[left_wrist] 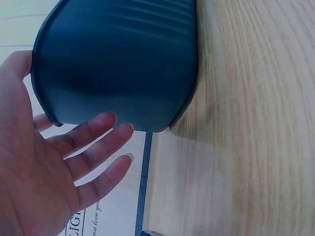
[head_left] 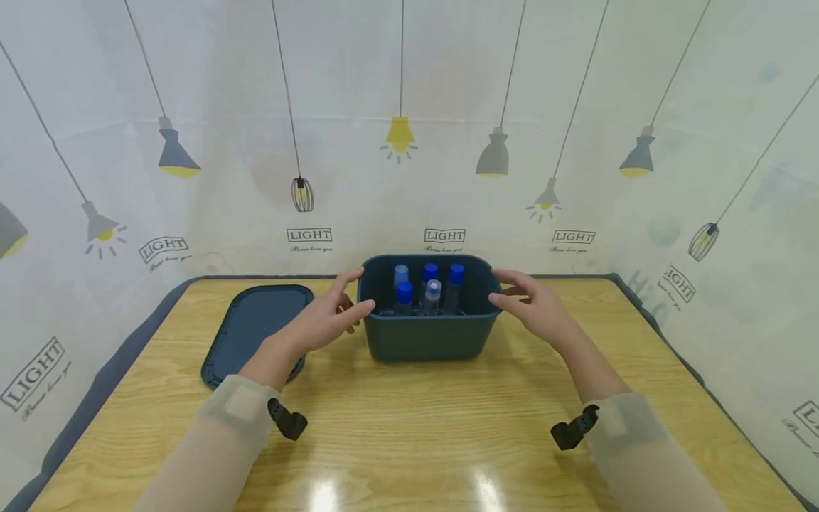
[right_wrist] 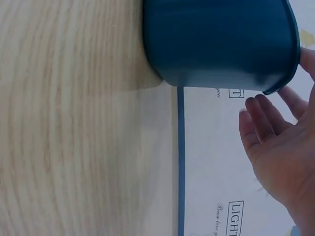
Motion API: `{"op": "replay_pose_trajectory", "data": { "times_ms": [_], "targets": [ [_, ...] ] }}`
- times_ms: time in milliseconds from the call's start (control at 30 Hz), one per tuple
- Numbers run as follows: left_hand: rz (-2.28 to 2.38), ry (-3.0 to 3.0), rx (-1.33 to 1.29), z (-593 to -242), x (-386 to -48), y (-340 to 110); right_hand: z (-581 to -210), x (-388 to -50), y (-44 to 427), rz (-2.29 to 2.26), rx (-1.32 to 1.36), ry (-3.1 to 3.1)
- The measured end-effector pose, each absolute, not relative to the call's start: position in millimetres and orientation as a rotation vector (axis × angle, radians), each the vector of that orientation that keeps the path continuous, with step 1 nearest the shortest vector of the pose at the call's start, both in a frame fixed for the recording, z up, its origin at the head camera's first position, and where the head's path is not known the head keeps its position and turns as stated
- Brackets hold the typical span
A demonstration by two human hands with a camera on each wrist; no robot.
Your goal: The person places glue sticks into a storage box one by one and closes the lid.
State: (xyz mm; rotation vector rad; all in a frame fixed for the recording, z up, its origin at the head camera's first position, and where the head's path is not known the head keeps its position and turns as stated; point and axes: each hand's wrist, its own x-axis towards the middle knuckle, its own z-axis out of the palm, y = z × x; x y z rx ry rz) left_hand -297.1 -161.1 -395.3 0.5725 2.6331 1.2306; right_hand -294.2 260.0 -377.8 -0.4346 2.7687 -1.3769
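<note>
A dark blue-green plastic bin (head_left: 429, 338) stands on the table, its top uncovered. Inside are several clear tubes standing upright, most with blue caps, such as one blue-capped tube (head_left: 456, 284); another tube (head_left: 432, 297) has a pale, clear top. My left hand (head_left: 326, 313) touches the bin's left rim with thumb and forefinger, the other fingers loosely spread beside the wall. At the opposite end my right hand (head_left: 534, 306) rests its thumb and fingertips on the right rim. In both wrist views the fingers are relaxed and the palms face the bin.
A flat dark blue lid (head_left: 256, 327) lies on the table left of the bin, partly covered by the left forearm. The wooden table (head_left: 409, 434) reaches back to a wall sheet (head_left: 358, 142) printed with lamps, close behind the bin.
</note>
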Motion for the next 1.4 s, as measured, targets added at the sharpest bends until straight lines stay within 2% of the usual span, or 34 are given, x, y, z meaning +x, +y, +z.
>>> {"op": "replay_pose_trajectory", "data": {
  "times_ms": [767, 1100, 1400],
  "targets": [
    [1.274, 2.635, 0.522, -385, -293, -176, -412, -292, 254, -1.606, -0.484, 2.640],
    [1.367, 2.676, 0.476, -387, -264, -246, -413, -292, 253, -1.610, -0.454, 2.633],
    [1.255, 2.757, 0.388, -402, -246, -309, -414, -294, 252, -1.631, -0.465, 2.644]
  ]
}}
